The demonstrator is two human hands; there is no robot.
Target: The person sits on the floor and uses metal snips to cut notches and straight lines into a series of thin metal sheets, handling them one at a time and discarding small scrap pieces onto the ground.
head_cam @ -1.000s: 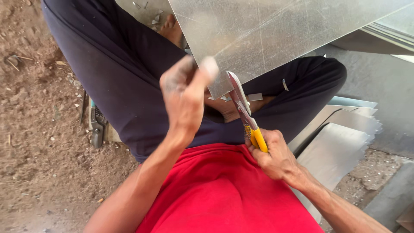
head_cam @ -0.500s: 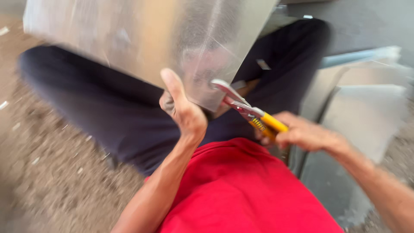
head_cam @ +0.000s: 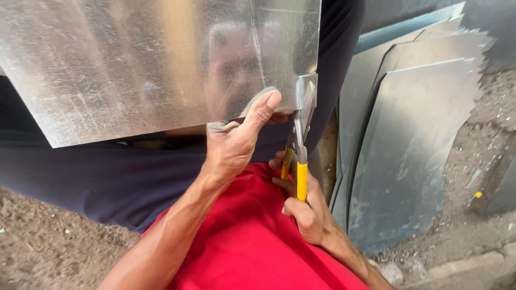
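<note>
Your left hand (head_cam: 231,147) grips the lower edge of the shiny, scratched galvanised steel sheet (head_cam: 145,64), thumb pressed flat on its near face and the other fingers hidden behind it. The sheet stands in front of you above your lap, its long axis running left to right; its top and left side are cut off by the frame, and its lower edge slopes up toward the right.

Your right hand (head_cam: 306,209) is closed around the yellow-handled tin snips (head_cam: 299,145). The snips stand almost upright, handles down toward your red shirt (head_cam: 252,241), blades pointing up and away from you. The blades meet the sheet at its lower right corner, where a narrow strip of metal stands beside them. How far the blades are spread is hard to make out, since they blend with the grey metal.

Your dark trousers (head_cam: 107,177) fill the space beneath the sheet. To your right, a stack of flat grey metal sheets (head_cam: 414,145) leans just beside your leg on the dirt ground (head_cam: 48,247).
</note>
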